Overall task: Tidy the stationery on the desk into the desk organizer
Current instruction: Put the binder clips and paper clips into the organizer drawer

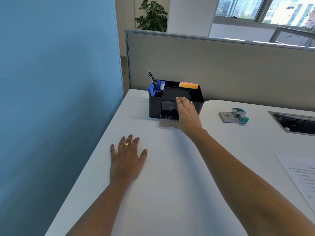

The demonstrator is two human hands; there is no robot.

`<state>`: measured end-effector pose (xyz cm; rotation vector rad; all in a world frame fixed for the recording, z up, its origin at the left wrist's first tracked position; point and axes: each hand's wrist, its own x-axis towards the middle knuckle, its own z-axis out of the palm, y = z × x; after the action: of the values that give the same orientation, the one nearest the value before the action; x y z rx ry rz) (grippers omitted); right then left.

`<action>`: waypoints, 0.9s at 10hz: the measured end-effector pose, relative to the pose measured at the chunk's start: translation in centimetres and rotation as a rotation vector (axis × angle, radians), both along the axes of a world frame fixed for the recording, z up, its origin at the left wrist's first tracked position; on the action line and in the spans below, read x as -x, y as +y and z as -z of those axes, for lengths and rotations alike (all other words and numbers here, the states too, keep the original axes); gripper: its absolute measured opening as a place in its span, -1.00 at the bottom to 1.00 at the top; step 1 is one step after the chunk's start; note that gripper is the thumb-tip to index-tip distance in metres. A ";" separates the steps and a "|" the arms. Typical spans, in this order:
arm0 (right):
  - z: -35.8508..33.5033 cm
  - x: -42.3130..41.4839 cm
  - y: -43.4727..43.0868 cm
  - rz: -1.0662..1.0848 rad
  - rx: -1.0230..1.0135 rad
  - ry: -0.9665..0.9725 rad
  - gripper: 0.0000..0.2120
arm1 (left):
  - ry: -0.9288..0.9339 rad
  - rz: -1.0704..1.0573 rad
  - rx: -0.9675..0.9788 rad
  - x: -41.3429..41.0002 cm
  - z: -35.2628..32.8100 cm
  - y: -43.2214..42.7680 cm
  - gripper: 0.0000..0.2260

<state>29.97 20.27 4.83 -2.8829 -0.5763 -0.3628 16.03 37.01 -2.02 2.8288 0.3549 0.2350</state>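
Head view: white desk [170, 176], mostly bare. Black desk organizer [197, 99] sits at the far edge against the partition, holding blue pens [157, 87], pencils [151, 76] and orange sticky notes [188, 85]. Its small clear drawer [167, 119] is pulled out with paper clips [166, 117] inside. Right hand [186, 114] rests on the organizer's front, fingers spread, thumb by the drawer, clamped on nothing. Left hand [127, 159] lies flat and empty on the desk. Stapler and staple box [236, 116] still loose, well apart to the right. Step looks like closing the drawer; next: push it in straight, then fetch the stapler.
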 end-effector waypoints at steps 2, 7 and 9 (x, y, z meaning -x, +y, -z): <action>0.6 -0.6 0.4 0.008 -0.034 -0.102 -0.31 | -0.002 -0.001 -0.008 0.0 0.0 0.0 -0.51; 1.1 -2.3 1.8 0.141 0.067 -0.267 -0.53 | 0.014 -0.006 -0.013 0.0 -0.1 -0.1 -0.51; 1.0 -2.4 1.9 0.156 0.089 -0.260 -0.54 | 0.007 -0.008 -0.002 0.0 -0.1 -0.1 -0.51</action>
<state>32.34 22.14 3.79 -2.9967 -0.4155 -0.7627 15.99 36.91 -1.93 2.8316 0.3675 0.2268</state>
